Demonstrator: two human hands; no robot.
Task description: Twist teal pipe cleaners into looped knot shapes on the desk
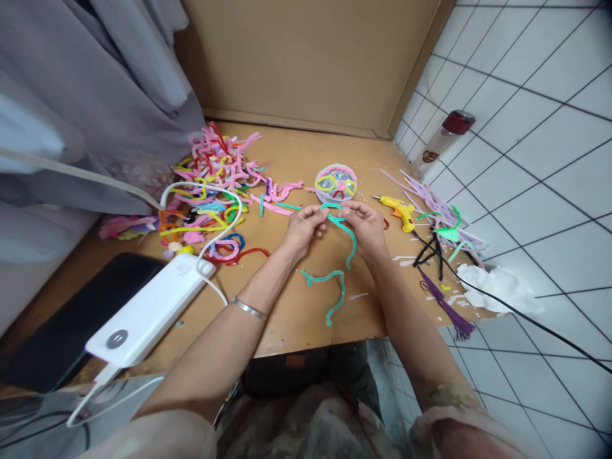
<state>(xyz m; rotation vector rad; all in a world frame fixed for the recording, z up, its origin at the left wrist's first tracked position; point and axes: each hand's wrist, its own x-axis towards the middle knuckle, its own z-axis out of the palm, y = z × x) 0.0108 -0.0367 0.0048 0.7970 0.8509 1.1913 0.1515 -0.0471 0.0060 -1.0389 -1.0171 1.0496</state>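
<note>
Between my two hands is a green pipe cleaner (352, 245), bent into a small loop at the top with a long curved tail hanging toward the table. My left hand (306, 231) pinches the loop's left side, and my right hand (364, 226) pinches its right side. Below them a second green pipe cleaner (342, 284) lies bent on the tabletop. Just beyond my fingers stands a round pink-rimmed piece (336, 183) with yellow loops and a red bit on its face. Short straight green pieces (289, 206) lie left of my left hand.
A tangled heap of coloured pipe cleaners (215, 172) covers the back left. A white power bank (150, 312) with cable lies beside a black phone-like slab (81, 319). At right are a yellow glue gun (399, 211), lilac strips (433, 201), a purple tassel (447, 306), crumpled tissue (497, 287) and a bottle (442, 137).
</note>
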